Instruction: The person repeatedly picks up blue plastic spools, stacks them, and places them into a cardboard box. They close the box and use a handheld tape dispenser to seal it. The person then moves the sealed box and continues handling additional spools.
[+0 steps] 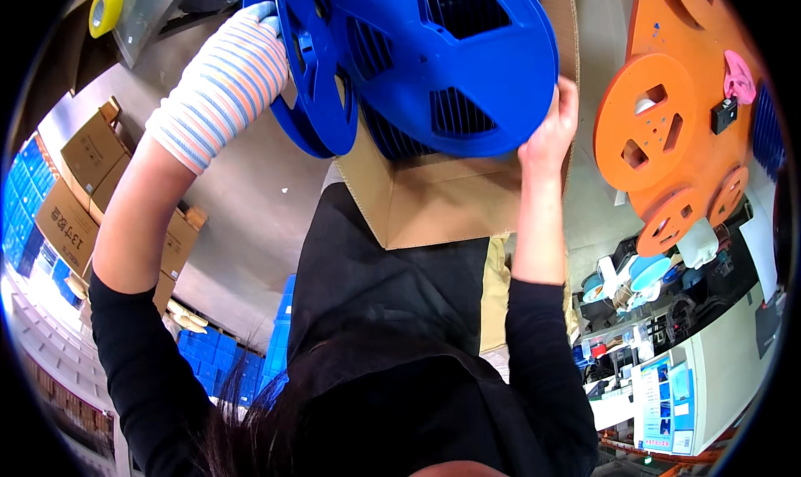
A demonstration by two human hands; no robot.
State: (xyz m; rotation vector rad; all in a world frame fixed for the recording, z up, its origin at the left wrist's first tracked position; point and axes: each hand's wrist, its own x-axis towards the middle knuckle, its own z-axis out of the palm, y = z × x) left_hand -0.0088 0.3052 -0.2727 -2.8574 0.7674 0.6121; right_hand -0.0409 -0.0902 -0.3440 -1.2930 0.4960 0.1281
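At the far left edge stand stacked blue crates [25, 193] with brown cardboard boxes [79, 189] beside them on the grey floor [242, 210], and a yellow tape roll [108, 6] sits at the top left corner. Next comes the left hand [229, 77], covered by a striped knit glove in pink, blue and white; its fingers curl over the rim of a narrow blue reel [313, 77] held on edge, so this hand is clamped on that reel. Just to the right, overlapping it, is a larger blue reel [450, 56] with slotted windows in its flange, turned flat toward the camera and raised at the top middle of the view. Both reels hang over an open brown cardboard box [434, 198] that rests against the person's dark apron [375, 310]. The bare right hand [555, 127] grips the lower right rim of the larger reel, thumb and fingers closed on its edge; the two hands are well apart, one on each reel. Farther right stands an orange machine panel [667, 118] carrying round orange discs [647, 123] and a pink part [738, 77]. Below it lies a cluttered desk [717, 369] with small blue and white spools [647, 273] and printed sheets [663, 402].
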